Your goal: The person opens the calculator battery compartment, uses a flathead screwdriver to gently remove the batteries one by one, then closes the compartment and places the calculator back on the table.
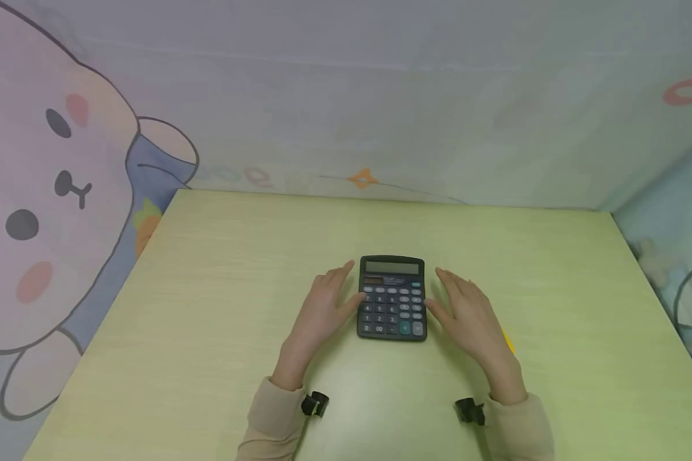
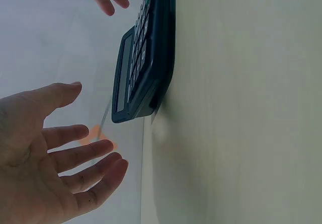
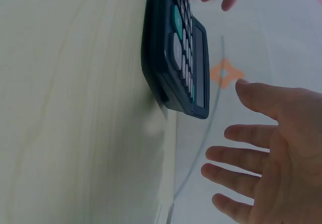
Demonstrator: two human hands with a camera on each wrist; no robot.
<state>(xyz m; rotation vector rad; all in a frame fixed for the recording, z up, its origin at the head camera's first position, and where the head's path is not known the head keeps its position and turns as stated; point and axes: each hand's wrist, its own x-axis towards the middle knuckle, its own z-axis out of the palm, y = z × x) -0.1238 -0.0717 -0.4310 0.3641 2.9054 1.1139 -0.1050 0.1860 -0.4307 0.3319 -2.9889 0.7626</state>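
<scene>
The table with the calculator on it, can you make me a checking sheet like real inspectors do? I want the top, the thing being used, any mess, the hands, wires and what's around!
Surface: table, pale yellow-green.
Job's things: calculator, lying on the table, keys up.
Clutter: a yellow thing, mostly hidden by the right arm; can't tell what.
Hands: left hand and right hand on either side of the calculator, fingers spread, holding nothing.
Cables: nothing seen.
Surroundings: printed cloth behind, with a big cartoon animal on the picture's left.
</scene>
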